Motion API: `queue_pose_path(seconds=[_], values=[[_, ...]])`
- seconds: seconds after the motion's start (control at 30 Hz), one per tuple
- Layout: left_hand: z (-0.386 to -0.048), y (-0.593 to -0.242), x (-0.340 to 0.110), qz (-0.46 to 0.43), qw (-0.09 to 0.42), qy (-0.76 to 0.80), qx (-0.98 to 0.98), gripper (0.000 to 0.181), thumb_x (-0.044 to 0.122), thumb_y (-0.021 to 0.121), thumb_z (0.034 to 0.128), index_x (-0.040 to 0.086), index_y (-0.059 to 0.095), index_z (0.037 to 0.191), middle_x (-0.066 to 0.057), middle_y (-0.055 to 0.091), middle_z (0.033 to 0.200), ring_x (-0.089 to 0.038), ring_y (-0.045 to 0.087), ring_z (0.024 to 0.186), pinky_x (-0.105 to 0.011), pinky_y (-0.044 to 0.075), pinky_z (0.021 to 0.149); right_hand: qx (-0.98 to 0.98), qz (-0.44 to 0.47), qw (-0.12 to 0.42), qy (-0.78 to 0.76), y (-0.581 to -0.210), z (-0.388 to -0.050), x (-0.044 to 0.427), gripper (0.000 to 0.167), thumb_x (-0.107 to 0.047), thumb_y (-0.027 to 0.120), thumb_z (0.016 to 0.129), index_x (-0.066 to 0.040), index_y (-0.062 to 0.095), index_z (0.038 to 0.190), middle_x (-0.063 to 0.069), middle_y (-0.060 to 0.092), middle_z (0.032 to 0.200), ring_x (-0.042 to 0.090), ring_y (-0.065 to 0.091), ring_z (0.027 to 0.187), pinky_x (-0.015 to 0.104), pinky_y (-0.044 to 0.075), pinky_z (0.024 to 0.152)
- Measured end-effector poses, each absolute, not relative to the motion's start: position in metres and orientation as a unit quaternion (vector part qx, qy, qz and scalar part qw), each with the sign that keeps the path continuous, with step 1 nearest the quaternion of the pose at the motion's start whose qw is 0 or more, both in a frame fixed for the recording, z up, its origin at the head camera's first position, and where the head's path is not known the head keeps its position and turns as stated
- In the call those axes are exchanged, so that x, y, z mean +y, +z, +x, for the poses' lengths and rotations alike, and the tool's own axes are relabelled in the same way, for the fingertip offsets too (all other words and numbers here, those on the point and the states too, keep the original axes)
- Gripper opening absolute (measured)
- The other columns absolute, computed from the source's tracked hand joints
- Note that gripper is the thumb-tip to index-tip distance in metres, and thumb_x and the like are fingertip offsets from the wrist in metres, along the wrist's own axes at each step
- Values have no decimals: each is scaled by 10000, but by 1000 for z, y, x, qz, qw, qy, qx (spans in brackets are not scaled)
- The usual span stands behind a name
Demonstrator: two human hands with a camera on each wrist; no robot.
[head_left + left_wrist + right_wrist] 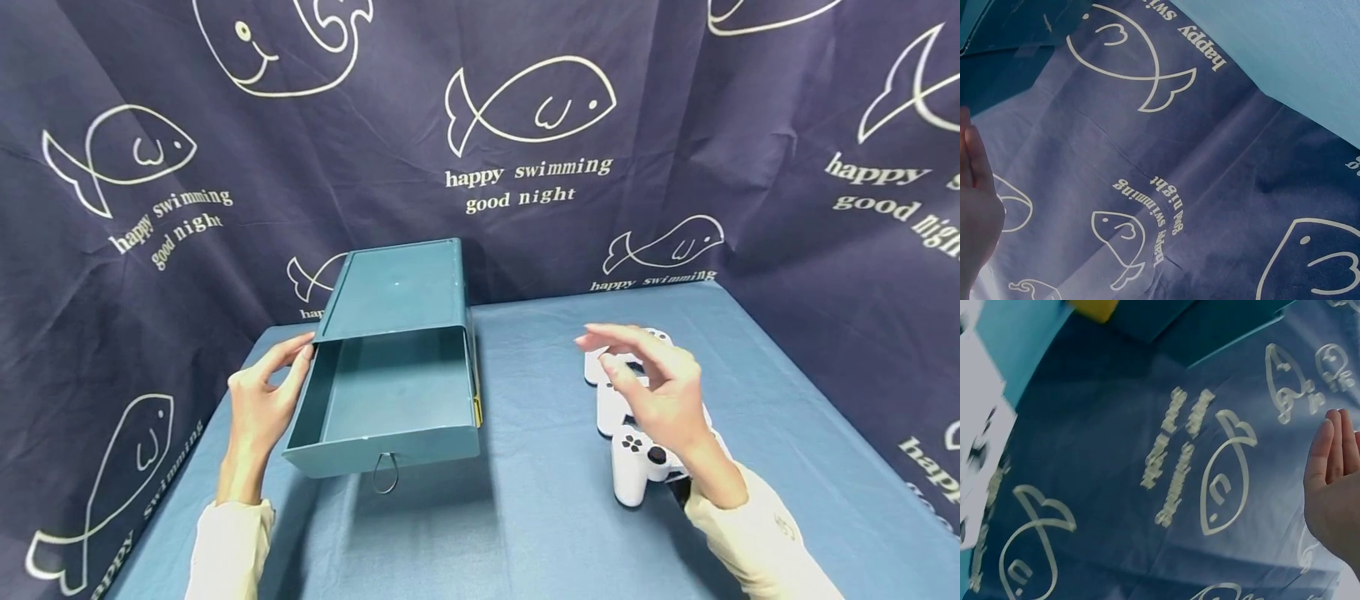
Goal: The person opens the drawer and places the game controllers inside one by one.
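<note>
A teal box (397,287) stands on the left of the table, its drawer (401,392) pulled out and bare inside, with a wire loop (386,475) on the front. At the box's left front edge are the fingertips of my left hand (258,400), fingers lightly bent; whether they press on it, I cannot tell. My right hand (660,392) is above several white game controllers (630,475), thumb and fingers apart with nothing between them. In the right wrist view the right hand (1335,494) shows at the right edge, with white controllers (979,437) at the left.
Blue cloth covers the table (540,500). Behind and beside it hangs a dark blue curtain (525,250) with fish drawings and lettering. Something yellow (477,410) shows at the box's right side. A dark thing, partly hidden, lies under the right wrist.
</note>
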State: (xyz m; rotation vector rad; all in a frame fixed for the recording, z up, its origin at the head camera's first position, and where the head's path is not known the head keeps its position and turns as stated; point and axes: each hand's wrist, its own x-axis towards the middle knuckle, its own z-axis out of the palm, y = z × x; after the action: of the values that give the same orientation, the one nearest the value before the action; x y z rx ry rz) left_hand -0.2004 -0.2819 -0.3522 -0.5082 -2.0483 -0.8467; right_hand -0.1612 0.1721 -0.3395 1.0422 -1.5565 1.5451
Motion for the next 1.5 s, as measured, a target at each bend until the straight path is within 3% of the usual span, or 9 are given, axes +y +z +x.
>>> queue_pose_path(seconds=[0.43,0.63,0.87,1.0,1.13,1.2,1.3,1.43,1.5], values=[[-199,-352,-280,-201,430,-349,-808,268,-38,725,926,52,789,1171,-129,780,972,136,637,897,-62,441,646,-714,269,361,536,-361,-202,234,303,215,600,884,180,664,1178,149,767,1019,67,708,959,177,491,827],[-199,-351,-281,-199,426,-346,-812,264,-29,719,935,44,781,1181,-136,779,976,148,629,908,-60,439,647,-770,185,340,507,-374,-224,266,265,114,663,940,115,689,1204,41,779,1037,-24,689,939,132,490,800],[-201,-353,-281,-200,421,-348,-813,252,-16,721,939,30,777,1180,-144,777,989,146,630,918,-61,447,668,-817,90,301,483,-393,-239,293,274,-115,732,974,2,731,1222,-228,705,999,-73,639,916,105,467,790],[-202,-353,-280,-201,425,-349,-811,257,-29,718,935,37,781,1175,-141,778,976,140,634,904,-62,445,649,-837,85,268,470,-402,-245,303,309,-138,726,977,9,711,1248,-185,717,999,-88,617,911,94,454,778],[-201,-354,-280,-200,427,-348,-810,259,-32,713,935,37,781,1176,-144,777,966,142,631,899,-63,437,647,-859,90,234,447,-409,-248,311,349,-138,717,976,20,680,1284,38,750,1059,-113,592,916,84,440,780],[-201,-353,-280,-199,426,-348,-812,261,-34,714,936,35,780,1178,-144,777,969,145,628,903,-62,437,652,-873,86,215,430,-412,-250,315,380,-155,721,976,20,662,1308,147,734,1110,-86,596,927,85,433,785],[-201,-353,-279,-197,425,-350,-811,267,-39,719,931,40,782,1178,-139,778,966,143,629,904,-64,435,657,-892,79,188,403,-417,-252,321,430,-180,724,977,30,629,1340,250,699,1171,112,662,999,147,439,817],[-201,-353,-278,-199,433,-357,-803,278,-48,731,917,55,791,1168,-121,782,957,130,637,891,-65,432,658,-909,77,156,379,-423,-254,326,483,-196,718,981,55,583,1371,285,678,1204,438,644,1107,422,462,937],[-201,-352,-277,-200,436,-358,-801,281,-48,736,913,61,794,1166,-112,784,954,129,637,887,-65,428,658,-911,76,143,379,-426,-256,328,500,-190,716,981,67,564,1382,298,667,1212,482,621,1144,554,428,962]])
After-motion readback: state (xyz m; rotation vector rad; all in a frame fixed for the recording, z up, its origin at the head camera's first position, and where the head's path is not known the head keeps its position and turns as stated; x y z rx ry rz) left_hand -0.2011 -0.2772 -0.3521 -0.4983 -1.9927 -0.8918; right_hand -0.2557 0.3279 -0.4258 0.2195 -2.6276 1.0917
